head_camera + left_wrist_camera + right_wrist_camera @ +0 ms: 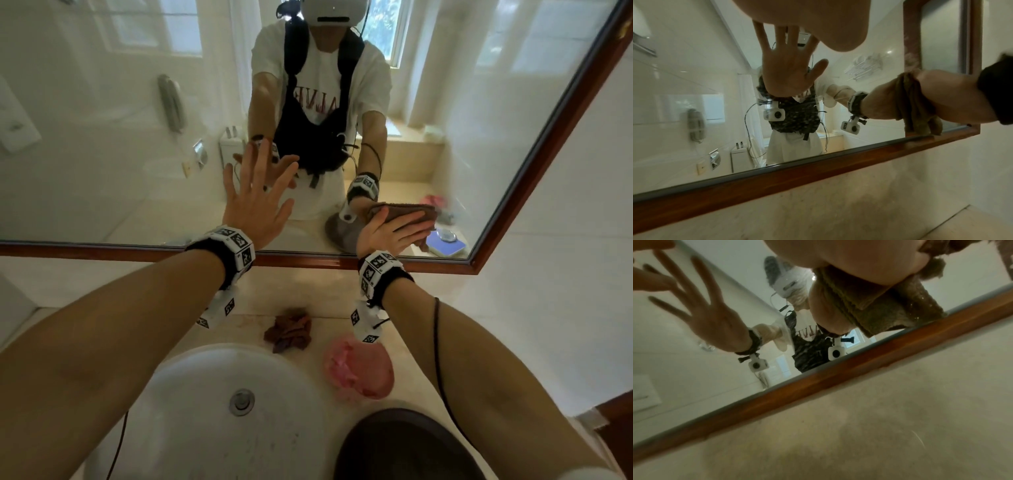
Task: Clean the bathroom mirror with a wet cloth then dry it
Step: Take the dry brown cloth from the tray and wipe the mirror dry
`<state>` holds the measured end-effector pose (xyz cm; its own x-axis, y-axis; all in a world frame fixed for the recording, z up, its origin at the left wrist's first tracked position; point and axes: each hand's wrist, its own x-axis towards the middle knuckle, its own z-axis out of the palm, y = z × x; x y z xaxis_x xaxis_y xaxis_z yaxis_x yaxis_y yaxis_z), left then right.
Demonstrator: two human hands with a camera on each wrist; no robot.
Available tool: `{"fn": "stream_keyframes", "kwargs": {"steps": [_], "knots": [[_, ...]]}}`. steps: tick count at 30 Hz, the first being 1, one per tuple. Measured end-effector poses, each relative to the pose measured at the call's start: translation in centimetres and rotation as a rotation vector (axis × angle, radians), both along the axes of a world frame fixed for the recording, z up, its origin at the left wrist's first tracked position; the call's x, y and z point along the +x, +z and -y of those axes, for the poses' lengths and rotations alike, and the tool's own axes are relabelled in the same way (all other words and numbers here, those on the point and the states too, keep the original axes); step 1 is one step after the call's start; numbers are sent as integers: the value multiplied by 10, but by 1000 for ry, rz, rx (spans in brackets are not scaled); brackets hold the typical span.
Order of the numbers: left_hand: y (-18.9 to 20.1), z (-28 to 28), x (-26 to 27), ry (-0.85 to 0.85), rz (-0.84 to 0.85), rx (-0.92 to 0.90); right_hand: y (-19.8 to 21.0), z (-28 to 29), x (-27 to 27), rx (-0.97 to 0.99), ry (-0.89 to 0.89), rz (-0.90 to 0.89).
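Observation:
The wood-framed mirror [102, 137] hangs over the counter. My left hand [255, 198] lies flat on the glass with its fingers spread and holds nothing. To its right, near the mirror's lower right corner, my right hand [394, 229] presses a folded brown cloth [411, 209] against the glass with straight fingers. In the left wrist view the cloth [914, 105] is sandwiched between the right hand [953, 97] and its reflection, just above the frame [818, 170]. In the right wrist view the cloth [900, 309] hangs down to the frame's edge.
Below the mirror sits a white basin [191, 394]. A second crumpled brown cloth [289, 330] and a pink cloth [359, 368] lie on the beige counter [428, 342]. A dark round object [404, 448] is at the bottom. A white wall [565, 274] adjoins the mirror's right side.

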<state>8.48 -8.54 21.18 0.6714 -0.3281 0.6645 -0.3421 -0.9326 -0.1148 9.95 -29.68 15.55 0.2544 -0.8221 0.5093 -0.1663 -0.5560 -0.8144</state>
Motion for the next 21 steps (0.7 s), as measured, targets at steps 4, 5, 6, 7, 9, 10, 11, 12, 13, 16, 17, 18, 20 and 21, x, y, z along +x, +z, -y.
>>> {"fn": "stream_keyframes", "kwargs": {"steps": [4, 5, 6, 7, 9, 10, 11, 12, 13, 16, 17, 18, 20, 21], "knots": [[-5, -37, 4, 50, 7, 15, -18, -38, 4, -186, 97, -45], [-6, -47, 5, 56, 3, 16, -20, -50, 2, -227, 147, -70], [-8, -57, 7, 58, -3, 12, -21, -61, 1, -274, 192, -96], [-10, -67, 9, 59, -10, 4, -22, -72, 1, -337, 233, -123], [-14, -90, 13, 72, -14, -5, -23, -92, 2, -498, 306, -186], [-17, -101, 15, 82, -17, -5, -22, -101, 2, -573, 344, -216], [-19, -112, 18, 90, -26, -7, -21, -109, 3, -644, 379, -237], [-22, -123, 19, 94, -32, -9, -18, -118, 3, -723, 421, -258], [-25, -134, 21, 95, -30, -9, -15, -127, 4, -823, 471, -274], [-36, -163, 27, 107, -12, -13, -8, -157, 10, -1140, 627, -284], [-39, -171, 29, 117, -10, -19, -5, -167, 12, -1196, 661, -284], [-41, -180, 30, 126, -9, -26, -4, -176, 15, -1237, 688, -285], [-44, -196, 32, 137, -13, -43, -8, -191, 19, -1334, 750, -317], [-45, -203, 32, 137, -17, -55, -12, -196, 20, -1395, 786, -344]]}}
